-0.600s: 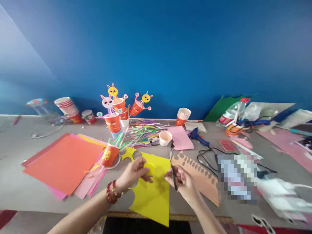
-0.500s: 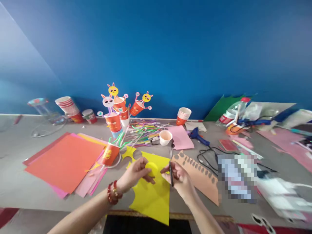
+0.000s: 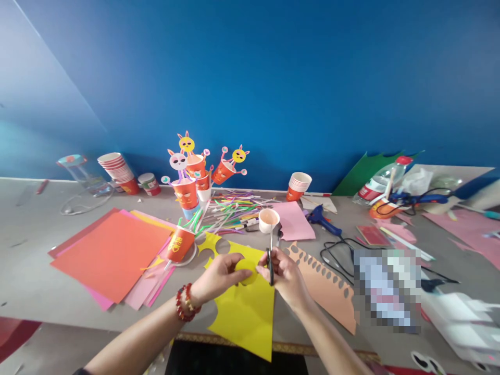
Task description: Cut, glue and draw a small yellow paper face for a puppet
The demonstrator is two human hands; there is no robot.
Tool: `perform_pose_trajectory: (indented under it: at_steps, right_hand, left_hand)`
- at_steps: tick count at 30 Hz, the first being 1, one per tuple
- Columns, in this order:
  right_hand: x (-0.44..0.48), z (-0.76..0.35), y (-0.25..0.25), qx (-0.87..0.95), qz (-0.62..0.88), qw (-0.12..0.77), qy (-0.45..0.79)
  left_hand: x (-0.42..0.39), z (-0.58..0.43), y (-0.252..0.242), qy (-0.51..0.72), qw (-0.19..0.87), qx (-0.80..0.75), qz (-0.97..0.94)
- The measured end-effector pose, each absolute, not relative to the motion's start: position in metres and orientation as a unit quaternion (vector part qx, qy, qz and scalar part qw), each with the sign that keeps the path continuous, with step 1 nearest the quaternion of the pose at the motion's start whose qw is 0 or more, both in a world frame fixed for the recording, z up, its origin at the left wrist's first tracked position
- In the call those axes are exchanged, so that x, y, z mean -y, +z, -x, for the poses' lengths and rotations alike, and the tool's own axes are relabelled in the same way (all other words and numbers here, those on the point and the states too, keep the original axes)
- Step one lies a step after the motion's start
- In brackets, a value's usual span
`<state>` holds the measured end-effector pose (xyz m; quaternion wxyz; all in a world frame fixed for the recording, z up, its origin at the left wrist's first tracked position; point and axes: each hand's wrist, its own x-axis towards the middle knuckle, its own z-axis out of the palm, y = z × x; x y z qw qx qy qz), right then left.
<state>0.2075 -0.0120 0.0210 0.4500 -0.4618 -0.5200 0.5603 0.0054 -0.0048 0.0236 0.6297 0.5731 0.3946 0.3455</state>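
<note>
Between thumb and fingers, my left hand [image 3: 224, 275] pinches a round yellow paper disc [image 3: 247, 272]. My right hand [image 3: 285, 276] is closed on a pair of scissors [image 3: 270, 263], whose blades point away from me; its fingertips are close to the disc's right edge, and I cannot tell if they touch it. Below both hands lies a yellow sheet [image 3: 250, 317] with rounded pieces cut from its left and upper edges. An orange-peach sheet [image 3: 328, 291] with a row of oval holes lies to the right of my right hand.
Stacked coloured sheets [image 3: 113, 255] lie at left beside a tipped red cup [image 3: 180, 244]. Behind are pipe cleaners [image 3: 230, 208], a white cup [image 3: 269, 221] and decorated cups [image 3: 185, 192]. A blue glue gun [image 3: 323, 220] with a black cord and a bottle [image 3: 380, 182] are at right.
My hands have drawn closer together around the yellow disc, and the left fingers have closed more. The view has shifted slightly, so the table things appear further right.
</note>
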Motion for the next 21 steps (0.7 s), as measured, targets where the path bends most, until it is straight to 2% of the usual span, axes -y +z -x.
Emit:
perform_pose_trajectory:
  at_steps: [3, 10, 21]
  right_hand:
    - [0.000, -0.214, 0.031, 0.531, 0.452, 0.444, 0.562]
    - [0.004, -0.223, 0.030, 0.607, 0.340, 0.348, 0.629]
    - [0.016, -0.221, 0.024, 0.569, 0.348, 0.324, 0.671]
  left_hand:
    - [-0.001, -0.014, 0.033, 0.398, 0.621, -0.389, -0.551]
    - [-0.003, -0.023, 0.048, 0.516, 0.627, -0.349, -0.468]
    - [-0.001, -0.030, 0.043, 0.526, 0.657, -0.330, -0.427]
